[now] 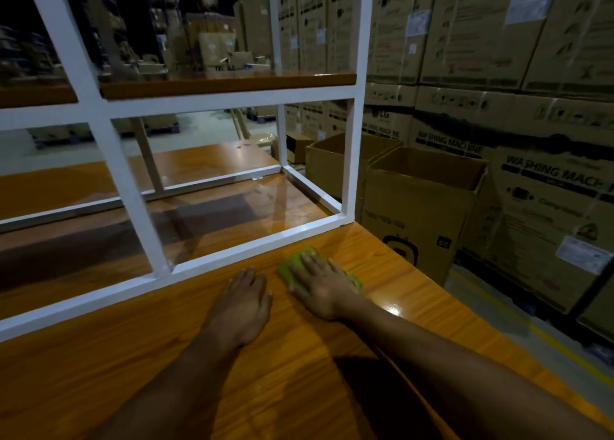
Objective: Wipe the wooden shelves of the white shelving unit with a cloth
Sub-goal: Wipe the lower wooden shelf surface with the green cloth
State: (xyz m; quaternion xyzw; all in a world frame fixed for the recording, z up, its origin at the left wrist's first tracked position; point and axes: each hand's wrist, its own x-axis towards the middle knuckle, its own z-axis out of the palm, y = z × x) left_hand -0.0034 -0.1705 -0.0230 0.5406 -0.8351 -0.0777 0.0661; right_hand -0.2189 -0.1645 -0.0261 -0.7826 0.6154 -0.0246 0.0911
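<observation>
Head view: both hands are flat on the wooden table [166, 373], right in front of the white shelving unit [229, 100]. The right hand [320, 288] is spread open, palm down, pressing a green cloth [292, 263] against the table top, just in front of the unit's bottom front rail and near its right front post. Green edges of the cloth peek out past the fingertips and on the far side of the palm. The left hand [244, 301] lies just beside it, fingers together and extended, palm resting on the bare wood and holding nothing.

Inside the unit, the lower wooden shelf [232, 213] sits behind that bottom rail, glossy and catching reflections. Above it, the upper wooden shelf [229, 82] runs across the frame at about mid-height. The cloth is outside the frame, touching neither shelf.

To the right of the unit, beyond the table edge, stands an open cardboard box [422, 203], and behind it rise stacked cartons [498, 40] printed with washing-machine lettering. The background behind the unit is dim, with further blurred boxes.
</observation>
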